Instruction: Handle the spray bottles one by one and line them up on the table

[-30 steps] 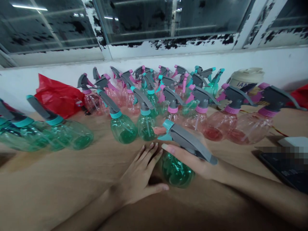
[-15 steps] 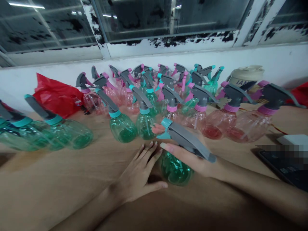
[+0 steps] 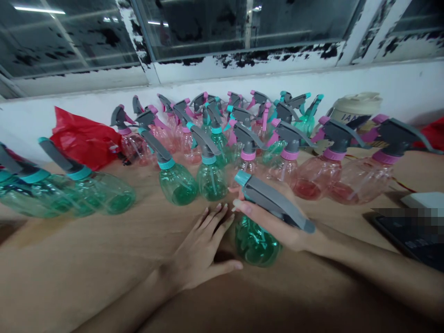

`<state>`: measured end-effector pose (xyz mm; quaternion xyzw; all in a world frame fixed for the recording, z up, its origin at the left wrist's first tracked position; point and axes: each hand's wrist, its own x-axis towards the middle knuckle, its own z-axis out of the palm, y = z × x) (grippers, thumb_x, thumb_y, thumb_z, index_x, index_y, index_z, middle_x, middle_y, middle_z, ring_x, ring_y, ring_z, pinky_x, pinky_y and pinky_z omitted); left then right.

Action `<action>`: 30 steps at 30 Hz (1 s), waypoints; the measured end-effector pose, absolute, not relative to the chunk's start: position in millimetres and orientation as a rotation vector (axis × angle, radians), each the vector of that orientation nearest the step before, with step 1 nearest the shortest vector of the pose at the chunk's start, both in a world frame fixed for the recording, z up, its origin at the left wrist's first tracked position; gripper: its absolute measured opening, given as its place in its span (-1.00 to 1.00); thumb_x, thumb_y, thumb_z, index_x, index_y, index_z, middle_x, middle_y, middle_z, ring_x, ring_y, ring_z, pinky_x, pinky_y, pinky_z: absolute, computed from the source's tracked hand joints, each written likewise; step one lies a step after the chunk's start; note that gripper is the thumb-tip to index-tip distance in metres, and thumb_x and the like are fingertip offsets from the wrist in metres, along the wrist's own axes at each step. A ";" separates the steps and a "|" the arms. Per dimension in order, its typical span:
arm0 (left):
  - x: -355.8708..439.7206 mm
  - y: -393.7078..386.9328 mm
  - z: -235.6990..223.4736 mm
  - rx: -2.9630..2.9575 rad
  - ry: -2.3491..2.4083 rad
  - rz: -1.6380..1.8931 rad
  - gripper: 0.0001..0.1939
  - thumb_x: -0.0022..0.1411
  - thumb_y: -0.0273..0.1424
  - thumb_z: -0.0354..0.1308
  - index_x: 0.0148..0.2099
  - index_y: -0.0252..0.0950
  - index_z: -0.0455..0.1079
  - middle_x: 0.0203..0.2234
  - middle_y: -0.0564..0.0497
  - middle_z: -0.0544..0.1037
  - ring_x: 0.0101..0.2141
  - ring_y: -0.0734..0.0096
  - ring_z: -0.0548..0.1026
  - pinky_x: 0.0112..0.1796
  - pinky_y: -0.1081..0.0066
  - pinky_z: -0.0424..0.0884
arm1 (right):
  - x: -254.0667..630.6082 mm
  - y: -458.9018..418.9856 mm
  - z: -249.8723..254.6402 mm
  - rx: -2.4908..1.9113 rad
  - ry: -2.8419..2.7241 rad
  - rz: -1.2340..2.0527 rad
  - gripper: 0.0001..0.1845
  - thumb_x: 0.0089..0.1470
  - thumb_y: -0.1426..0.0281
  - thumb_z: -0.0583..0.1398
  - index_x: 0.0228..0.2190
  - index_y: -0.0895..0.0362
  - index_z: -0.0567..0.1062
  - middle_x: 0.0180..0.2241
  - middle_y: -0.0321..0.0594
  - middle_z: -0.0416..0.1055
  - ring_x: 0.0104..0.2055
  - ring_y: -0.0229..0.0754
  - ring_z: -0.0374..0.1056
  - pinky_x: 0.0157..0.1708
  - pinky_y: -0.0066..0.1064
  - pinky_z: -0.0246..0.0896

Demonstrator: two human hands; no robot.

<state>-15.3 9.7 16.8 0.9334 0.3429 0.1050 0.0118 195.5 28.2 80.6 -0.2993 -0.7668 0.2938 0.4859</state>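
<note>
While our right hand [image 3: 277,226] closes snugly around the neck of the green spray bottle [image 3: 258,245], we have our left hand [image 3: 197,252] palm down on the tabletop [image 3: 104,259], fingers spread and gripping nothing. Its thumb tip lies near the bottle's lower left side.

We see the bottle in front of us, right of centre, nearer to us than the other bottles. Wood shows broadly to the left of our left forearm, and a narrower strip lies between our left fingertips and the two front green bottles [image 3: 178,185]. Beyond our right hand, the pink bottles [image 3: 314,178] crowd closer, limiting room on the far side. The left green bottles [image 3: 114,196] bound the far left. At our right, past the forearm, sit a dark flat device [image 3: 405,238] and a white box [image 3: 425,201]. The white wall [image 3: 215,83] rises behind the rows; we cannot make out the near table edge.

We see the teal nozzle [image 3: 243,178] point left and slightly away from us, with the grey sprayer head [image 3: 279,201] sloping back to the right towards us. The bottle's long axis looks roughly upright, though our fingers hide the neck.
</note>
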 end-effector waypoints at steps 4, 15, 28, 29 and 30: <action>-15.3 9.6 17.1 2.906 1.061 0.337 0.06 0.24 0.09 0.05 0.39 -0.28 -0.58 0.32 -0.28 -0.04 0.28 -0.06 -0.07 0.18 -0.05 0.02 | 197.9 28.0 81.8 -0.718 -1.867 0.768 -0.87 0.12 0.30 0.19 -0.42 0.07 0.42 -0.44 -0.31 0.42 -0.25 -0.17 0.42 -0.27 -0.33 0.30; -17.9 10.0 15.2 2.911 1.056 0.319 0.02 0.23 0.07 0.08 0.40 -0.31 -0.43 0.32 -0.30 -0.06 0.29 -0.07 -0.09 0.18 -0.07 0.00 | 196.0 23.2 79.0 -0.692 -1.795 0.893 -0.74 0.04 0.42 0.23 -0.17 0.04 0.51 -0.36 -0.30 0.46 -0.45 -0.27 0.39 -0.38 -0.39 0.34; -19.8 9.5 16.4 2.931 1.040 0.286 0.00 0.23 0.08 0.08 0.41 -0.30 -0.38 0.32 -0.30 -0.06 0.29 -0.07 -0.10 0.18 -0.07 0.02 | 195.8 23.6 78.5 -0.709 -1.790 0.892 -0.75 0.07 0.38 0.21 -0.16 0.07 0.52 -0.36 -0.28 0.47 -0.46 -0.26 0.39 -0.42 -0.38 0.33; -20.1 9.6 16.2 2.929 1.041 0.283 -0.01 0.23 0.08 0.08 0.41 -0.29 -0.36 0.32 -0.30 -0.07 0.29 -0.08 -0.10 0.18 -0.07 0.01 | 195.9 23.5 78.5 -0.711 -1.792 0.893 -0.75 0.07 0.39 0.21 -0.16 0.06 0.52 -0.35 -0.28 0.48 -0.46 -0.26 0.39 -0.42 -0.38 0.33; -20.4 9.6 16.0 2.926 1.042 0.283 -0.02 0.23 0.08 0.08 0.41 -0.28 -0.35 0.32 -0.30 -0.08 0.29 -0.08 -0.10 0.18 -0.07 0.01 | 196.0 23.3 78.6 -0.713 -1.792 0.898 -0.75 0.08 0.39 0.20 -0.16 0.05 0.52 -0.35 -0.29 0.48 -0.46 -0.26 0.39 -0.42 -0.38 0.33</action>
